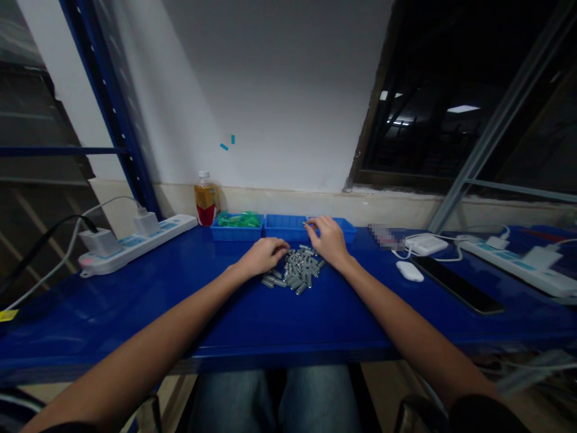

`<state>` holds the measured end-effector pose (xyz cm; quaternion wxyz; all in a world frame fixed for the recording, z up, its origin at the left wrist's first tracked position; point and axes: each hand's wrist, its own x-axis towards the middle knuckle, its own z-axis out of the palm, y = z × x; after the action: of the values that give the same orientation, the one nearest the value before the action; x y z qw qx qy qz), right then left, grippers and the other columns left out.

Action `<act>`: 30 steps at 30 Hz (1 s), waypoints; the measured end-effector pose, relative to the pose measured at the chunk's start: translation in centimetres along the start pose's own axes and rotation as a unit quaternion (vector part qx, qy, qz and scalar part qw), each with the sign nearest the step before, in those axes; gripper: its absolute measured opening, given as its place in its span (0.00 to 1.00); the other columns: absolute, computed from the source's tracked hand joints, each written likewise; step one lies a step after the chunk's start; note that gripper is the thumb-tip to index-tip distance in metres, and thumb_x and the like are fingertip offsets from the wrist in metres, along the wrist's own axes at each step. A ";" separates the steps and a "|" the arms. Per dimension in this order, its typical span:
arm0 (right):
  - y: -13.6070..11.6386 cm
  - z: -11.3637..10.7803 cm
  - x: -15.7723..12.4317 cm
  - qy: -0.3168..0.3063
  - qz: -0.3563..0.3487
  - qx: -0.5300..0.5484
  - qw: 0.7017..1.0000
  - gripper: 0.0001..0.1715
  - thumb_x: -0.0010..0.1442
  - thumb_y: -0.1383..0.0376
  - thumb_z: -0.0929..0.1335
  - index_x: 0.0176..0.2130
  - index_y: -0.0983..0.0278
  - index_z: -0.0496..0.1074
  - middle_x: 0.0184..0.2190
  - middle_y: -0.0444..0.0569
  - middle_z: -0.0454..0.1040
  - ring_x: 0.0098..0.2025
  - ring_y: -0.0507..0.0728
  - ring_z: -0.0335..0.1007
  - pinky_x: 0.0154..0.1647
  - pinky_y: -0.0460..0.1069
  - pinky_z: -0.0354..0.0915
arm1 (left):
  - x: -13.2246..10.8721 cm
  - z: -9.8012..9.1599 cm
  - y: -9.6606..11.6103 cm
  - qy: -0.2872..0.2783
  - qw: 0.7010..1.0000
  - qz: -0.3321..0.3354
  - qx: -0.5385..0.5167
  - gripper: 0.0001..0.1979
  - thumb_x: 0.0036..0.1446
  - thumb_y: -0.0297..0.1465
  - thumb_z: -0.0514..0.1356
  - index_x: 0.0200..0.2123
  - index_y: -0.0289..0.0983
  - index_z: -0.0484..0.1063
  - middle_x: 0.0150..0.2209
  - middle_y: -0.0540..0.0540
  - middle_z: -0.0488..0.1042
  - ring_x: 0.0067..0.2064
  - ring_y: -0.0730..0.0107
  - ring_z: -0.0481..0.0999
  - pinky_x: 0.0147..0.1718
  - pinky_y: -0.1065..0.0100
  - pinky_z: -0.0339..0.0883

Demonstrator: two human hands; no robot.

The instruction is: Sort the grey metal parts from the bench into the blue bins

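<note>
A loose pile of small grey metal cylinders (296, 278) lies on the blue table. My left hand (262, 257) is at the pile's left edge, its fingers curled together; whatever the fingertips hold is hidden. Over the pile's far right side, my right hand (329, 239) is raised in front of the trays with thumb and fingers pinched. Something tiny and pale shows at those fingertips, too small to name. Behind the pile stand a blue tray with green pieces (238, 221), a middle blue tray (285, 227) and a right blue tray (346, 228), partly covered by my right hand.
A drink bottle (206, 201) stands behind the left tray. Power strips with plugs and cables lie at the left (135, 243) and right (518, 264). On the right side of the table (189, 313) are a phone (457, 284), a white case (410, 271) and a white charger (426, 243).
</note>
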<state>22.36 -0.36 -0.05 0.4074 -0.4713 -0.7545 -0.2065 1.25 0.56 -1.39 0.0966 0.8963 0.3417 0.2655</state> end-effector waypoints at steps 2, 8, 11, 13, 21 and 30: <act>2.3 0.6 0.3 0.009 0.069 -0.027 0.997 0.11 0.62 0.62 0.63 0.35 0.65 0.72 0.32 0.51 0.72 0.38 0.58 0.66 0.42 0.50 0.59 | 0.2 0.1 -0.8 -0.029 0.997 0.013 0.065 0.12 0.56 0.30 0.54 0.39 0.38 0.76 0.39 0.44 0.77 0.41 0.64 0.75 0.41 0.68 0.65; 6.0 1.9 -0.4 -0.069 0.184 -0.101 0.975 0.13 0.61 0.60 0.63 0.36 0.65 0.74 0.37 0.55 0.72 0.44 0.62 0.63 0.43 0.52 0.58 | 0.0 -0.1 -1.6 -0.051 0.988 0.018 0.146 0.09 0.54 0.31 0.56 0.33 0.39 0.76 0.36 0.46 0.78 0.38 0.64 0.75 0.38 0.70 0.65; 4.9 1.5 -0.8 -0.070 0.184 -0.109 0.974 0.17 0.61 0.57 0.62 0.38 0.64 0.74 0.40 0.56 0.71 0.47 0.64 0.60 0.43 0.54 0.57 | 0.0 -0.1 -1.7 -0.046 0.988 0.007 0.150 0.09 0.53 0.29 0.55 0.32 0.39 0.76 0.36 0.45 0.78 0.38 0.65 0.76 0.37 0.70 0.65; 3.3 1.0 -1.0 -0.072 0.161 -0.089 0.980 0.16 0.61 0.57 0.62 0.38 0.64 0.74 0.40 0.55 0.71 0.48 0.63 0.59 0.44 0.54 0.56 | -0.1 -0.2 -1.5 -0.044 0.988 0.002 0.145 0.09 0.52 0.30 0.55 0.32 0.39 0.76 0.35 0.45 0.78 0.37 0.64 0.76 0.36 0.70 0.65; -4.4 -0.3 -2.0 -0.155 -0.039 0.001 0.987 0.14 0.58 0.58 0.67 0.42 0.63 0.70 0.38 0.50 0.73 0.45 0.60 0.62 0.43 0.53 0.53 | -0.3 -0.9 0.3 0.051 0.996 -0.068 0.032 0.11 0.50 0.30 0.54 0.31 0.35 0.76 0.32 0.46 0.78 0.34 0.66 0.76 0.34 0.72 0.65; -4.3 0.2 -1.9 -0.092 -0.052 0.014 0.994 0.09 0.63 0.63 0.62 0.37 0.63 0.70 0.34 0.51 0.73 0.39 0.58 0.65 0.39 0.51 0.57 | -2.4 -3.5 4.5 0.041 0.994 -0.077 0.067 0.12 0.55 0.35 0.55 0.34 0.37 0.76 0.33 0.44 0.78 0.36 0.62 0.75 0.35 0.67 0.65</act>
<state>18.94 -3.22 -1.38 0.3320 -0.4425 -0.8150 -0.1724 0.36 -4.47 2.17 0.0419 0.8603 0.4302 0.2704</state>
